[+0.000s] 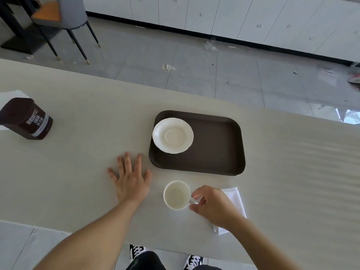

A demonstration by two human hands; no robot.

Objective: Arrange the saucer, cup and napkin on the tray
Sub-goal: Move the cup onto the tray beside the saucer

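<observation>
A dark brown tray lies on the pale table. A white saucer rests on the tray's left part, its edge overlapping the tray rim. An empty white cup stands on the table in front of the tray. My right hand is at the cup's right side, fingers curled around its handle. A folded white napkin lies on the table partly under my right hand and wrist. My left hand lies flat on the table left of the cup, fingers spread, holding nothing.
A brown Hershey's cocoa tub stands at the table's far left on something white. Beyond the table's far edge there is grey tiled floor with scraps, a chair and white cabinets. My shoes show below the near edge.
</observation>
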